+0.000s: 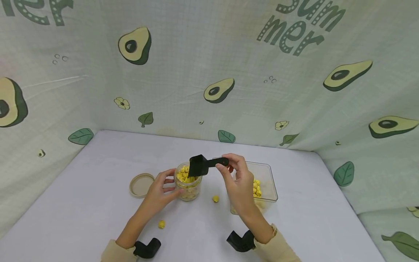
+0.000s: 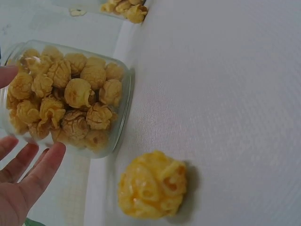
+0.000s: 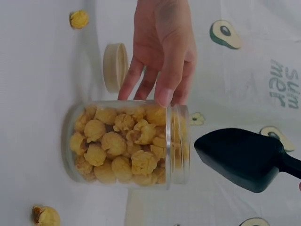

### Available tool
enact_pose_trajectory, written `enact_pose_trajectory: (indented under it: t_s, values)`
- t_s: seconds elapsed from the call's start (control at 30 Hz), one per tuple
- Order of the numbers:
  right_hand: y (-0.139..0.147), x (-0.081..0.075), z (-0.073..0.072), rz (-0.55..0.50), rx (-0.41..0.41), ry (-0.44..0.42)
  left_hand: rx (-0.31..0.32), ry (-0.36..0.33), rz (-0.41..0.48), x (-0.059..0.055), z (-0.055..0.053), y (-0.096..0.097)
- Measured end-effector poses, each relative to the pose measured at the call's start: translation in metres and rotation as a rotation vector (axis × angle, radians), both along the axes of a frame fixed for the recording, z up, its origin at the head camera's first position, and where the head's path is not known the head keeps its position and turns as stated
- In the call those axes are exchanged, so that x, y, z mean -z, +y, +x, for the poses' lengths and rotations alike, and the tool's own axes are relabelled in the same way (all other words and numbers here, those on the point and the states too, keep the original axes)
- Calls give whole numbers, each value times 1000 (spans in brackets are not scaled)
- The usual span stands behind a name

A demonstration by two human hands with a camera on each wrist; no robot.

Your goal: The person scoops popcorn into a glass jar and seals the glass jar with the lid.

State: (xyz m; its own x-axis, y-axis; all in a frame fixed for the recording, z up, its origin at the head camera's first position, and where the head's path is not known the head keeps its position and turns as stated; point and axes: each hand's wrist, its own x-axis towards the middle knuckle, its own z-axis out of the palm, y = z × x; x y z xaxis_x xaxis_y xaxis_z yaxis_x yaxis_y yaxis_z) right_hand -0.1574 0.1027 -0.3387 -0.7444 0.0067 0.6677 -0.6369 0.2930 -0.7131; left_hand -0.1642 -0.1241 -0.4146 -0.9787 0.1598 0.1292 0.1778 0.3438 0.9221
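Observation:
A clear glass jar (image 1: 190, 193) filled with yellow popcorn (image 3: 114, 143) stands upright on the table. My left hand (image 1: 159, 193) steadies it from the left, thumb at the front and fingers at the side near the rim. My right hand (image 1: 240, 182) pinches the handle of a black scoop (image 1: 198, 166) between thumb and fingers. The scoop's head is tipped down over the jar's mouth. In the right wrist view its tip points at the opening, just outside the rim.
A clear plastic box (image 1: 266, 171) with more popcorn sits right of the jar, partly behind my right hand. The jar's round lid (image 1: 132, 186) lies to the left. Loose popcorn pieces (image 1: 215, 198) are on the white table (image 1: 95, 189). A printed cloth (image 1: 176, 72) hangs behind.

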Motion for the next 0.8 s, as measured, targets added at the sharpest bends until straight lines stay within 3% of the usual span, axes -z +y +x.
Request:
enact_pose_trajectory:
  t_s: [0.2,0.4,0.6,0.8]
  values:
    - [-8,1,-5,49,58,-34,3,-1,5,-1,0,0]
    - [-2,-5,-7,138,167,-70,5,20,6,1,0,0]
    - [8,-15,-6,131,213,9,5,11,0,0,0,0]
    - [0,-16,-3,203,175,97,3,3,3,-1,0,-1]
